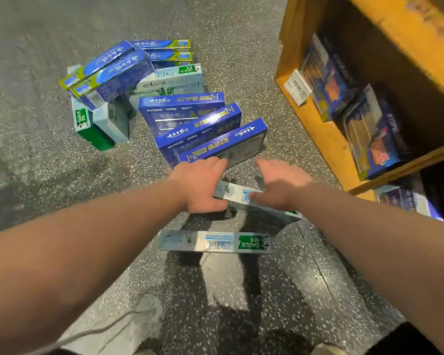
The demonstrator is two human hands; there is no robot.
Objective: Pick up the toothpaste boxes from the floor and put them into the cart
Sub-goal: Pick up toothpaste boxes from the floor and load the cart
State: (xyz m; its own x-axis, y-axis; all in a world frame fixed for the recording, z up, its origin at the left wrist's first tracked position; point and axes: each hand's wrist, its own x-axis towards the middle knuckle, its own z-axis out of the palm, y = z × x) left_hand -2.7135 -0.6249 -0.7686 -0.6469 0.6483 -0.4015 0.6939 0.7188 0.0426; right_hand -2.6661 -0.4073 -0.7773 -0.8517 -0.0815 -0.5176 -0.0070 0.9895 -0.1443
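Note:
Several toothpaste boxes lie on the speckled floor. Three large blue boxes lean on one another in a row; the nearest blue box (223, 147) is just beyond my fingertips. My left hand (199, 185) and my right hand (280, 184) reach forward side by side, fingers stretched out, holding nothing. A slim white Darlie box (237, 194) lies beneath and between them, its ends covered by my hands. Another white Darlie box (215, 242) lies closer to me. A pile of blue-green boxes (113, 70) and white-green boxes (100, 124) sits farther left. The cart is not in view.
A yellow wooden shelf (326, 139) stands at the right, holding blue boxed goods (374, 139) and a price tag (296, 88). More boxes sit on its lowest level (405, 201). Grey speckled floor (36, 139) spreads to the left.

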